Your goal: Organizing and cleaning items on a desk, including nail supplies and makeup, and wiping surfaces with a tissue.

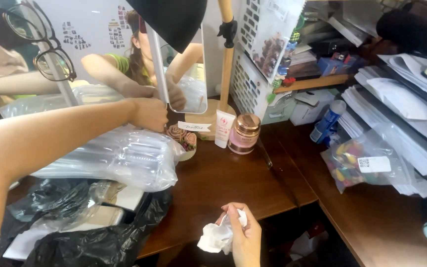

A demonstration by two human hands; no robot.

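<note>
White crumpled tissue [215,237], rose-gold jar [244,133] (pink below), dark brown desk [223,183], black plastic bag [95,244].

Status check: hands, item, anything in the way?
Left hand grips mirror edge. Right hand holds crumpled tissue. Air-cushion wrap lies beside the mirror base.

You have bare desk [223,183] mid-front; bubble wrap [119,158] blocks left, jar [244,133] and tube [223,128] crowd the back.

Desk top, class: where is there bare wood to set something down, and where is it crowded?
Bare wood lies in front of the pink jar, between the air-cushion wrap and the bag of coloured pieces. Another patch lies front right. The left side under black plastic bags and the right paper stacks are crowded.
</note>
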